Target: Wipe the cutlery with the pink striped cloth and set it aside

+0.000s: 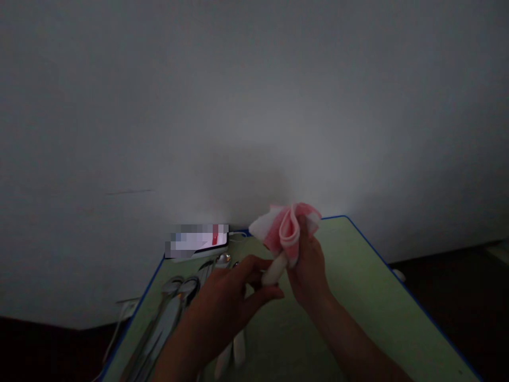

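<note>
A pink and white cloth (289, 233) is bunched in my right hand (310, 273), above the middle of the table. Out of its lower folds comes the pale, thick handle (274, 270) of a utensil, and the cloth hides the other end, so I cannot tell its kind. My left hand (234, 294) pinches this handle between thumb and fingers. Below and left of my left hand lie several metal spoons (189, 286) and other flatware, partly covered by my forearm. Two pale handles (239, 347) show under my left wrist.
The green table (358, 286) has a blue edge and stands against a grey wall (254, 106). At its back left corner a phone (199, 241) with a lit screen leans, a white cable (238, 234) beside it. Another cord (115, 334) hangs left of the table.
</note>
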The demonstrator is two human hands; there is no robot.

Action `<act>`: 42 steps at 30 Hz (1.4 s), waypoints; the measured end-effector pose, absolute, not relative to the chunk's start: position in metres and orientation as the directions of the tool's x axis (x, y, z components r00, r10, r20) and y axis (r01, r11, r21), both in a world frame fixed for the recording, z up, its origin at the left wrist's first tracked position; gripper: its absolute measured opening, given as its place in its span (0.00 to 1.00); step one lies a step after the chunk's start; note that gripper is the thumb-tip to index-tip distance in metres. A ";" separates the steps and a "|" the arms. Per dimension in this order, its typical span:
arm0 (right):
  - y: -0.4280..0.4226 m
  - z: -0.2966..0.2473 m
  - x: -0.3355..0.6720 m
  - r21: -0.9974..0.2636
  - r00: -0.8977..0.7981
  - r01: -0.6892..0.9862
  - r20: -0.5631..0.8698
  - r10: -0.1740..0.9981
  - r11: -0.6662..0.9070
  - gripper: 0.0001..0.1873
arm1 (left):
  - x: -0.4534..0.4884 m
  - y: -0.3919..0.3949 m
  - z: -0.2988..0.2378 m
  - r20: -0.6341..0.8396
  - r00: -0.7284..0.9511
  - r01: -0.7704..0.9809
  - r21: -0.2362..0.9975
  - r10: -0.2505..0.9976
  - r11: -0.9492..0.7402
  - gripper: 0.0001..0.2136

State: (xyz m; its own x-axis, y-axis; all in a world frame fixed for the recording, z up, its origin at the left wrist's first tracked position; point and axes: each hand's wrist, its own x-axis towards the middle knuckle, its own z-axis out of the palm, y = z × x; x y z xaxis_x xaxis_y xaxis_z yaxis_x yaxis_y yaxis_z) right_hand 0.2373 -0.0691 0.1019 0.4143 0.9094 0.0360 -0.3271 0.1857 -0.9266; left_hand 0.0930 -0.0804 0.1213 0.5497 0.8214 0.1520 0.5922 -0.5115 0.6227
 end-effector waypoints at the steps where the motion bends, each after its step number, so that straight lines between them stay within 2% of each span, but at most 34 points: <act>1: -0.070 0.100 0.234 -0.921 0.386 -0.350 0.024 0.922 0.170 0.23 | 0.093 -0.079 0.119 0.169 0.543 0.598 0.610 0.823 -0.520 0.09; 4: -0.074 0.097 0.227 -0.924 0.316 -0.356 0.018 0.949 0.136 0.21 | 0.094 -0.074 0.113 0.216 0.525 0.622 0.562 0.823 -0.545 0.10; 9: -0.079 0.091 0.216 -0.900 0.262 -0.426 -0.029 0.965 0.089 0.22 | 0.095 -0.070 0.109 0.215 0.504 0.716 0.437 0.837 -0.544 0.11; 13: -0.070 0.091 0.223 -0.871 0.289 -0.480 -0.048 0.956 0.101 0.22 | 0.094 -0.071 0.111 0.232 0.548 0.709 0.382 0.804 -0.594 0.14; 18: -0.056 0.098 0.246 -0.826 0.386 -0.525 -0.017 0.922 0.205 0.20 | 0.091 -0.076 0.114 0.174 0.637 0.678 0.338 0.751 -0.653 0.18; 21: -0.058 0.102 0.250 -0.864 0.391 -0.454 0.025 0.920 0.216 0.19 | 0.090 -0.077 0.115 0.128 0.662 0.670 0.342 0.739 -0.659 0.19; 24: -0.067 0.106 0.244 -0.941 0.336 -0.288 0.077 0.939 0.180 0.15 | 0.089 -0.074 0.114 0.099 0.662 0.684 0.325 0.743 -0.653 0.19; 27: -0.074 0.113 0.239 -0.974 0.333 -0.141 0.120 0.935 0.176 0.12 | 0.086 -0.069 0.110 0.119 0.619 0.731 0.272 0.776 -0.625 0.19; 30: -0.077 0.119 0.237 -0.985 0.385 -0.070 0.119 0.915 0.158 0.09 | 0.085 -0.065 0.107 0.159 0.590 0.757 0.233 0.792 -0.611 0.18; 32: -0.077 0.118 0.234 -0.983 0.378 -0.130 0.073 0.923 0.131 0.10 | 0.086 -0.064 0.105 0.163 0.600 0.749 0.229 0.783 -0.621 0.18; 35: -0.076 0.109 0.226 -0.928 0.272 -0.363 -0.017 0.962 0.086 0.15 | 0.089 -0.064 0.105 0.165 0.612 0.728 0.264 0.773 -0.633 0.17; 37: -0.076 0.102 0.221 -0.866 0.205 -0.492 -0.010 0.979 0.094 0.18 | 0.091 -0.064 0.106 0.170 0.609 0.716 0.302 0.775 -0.629 0.16; 39: -0.075 0.097 0.219 -0.845 0.191 -0.523 0.013 0.982 0.113 0.19 | 0.092 -0.065 0.108 0.166 0.604 0.707 0.339 0.780 -0.620 0.14; 42: -0.072 0.097 0.225 -0.872 0.179 -0.476 0.035 0.983 0.117 0.20 | 0.089 -0.066 0.113 0.153 0.606 0.688 0.390 0.780 -0.611 0.12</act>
State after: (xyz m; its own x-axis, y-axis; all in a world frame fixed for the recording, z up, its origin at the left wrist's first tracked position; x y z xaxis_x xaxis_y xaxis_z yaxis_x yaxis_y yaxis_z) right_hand 0.2251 -0.0721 0.0967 0.1785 0.9833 0.0349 -0.4759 0.1174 -0.8716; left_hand 0.0886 -0.0662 0.1128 0.6064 0.7803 0.1530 0.6883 -0.6115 0.3903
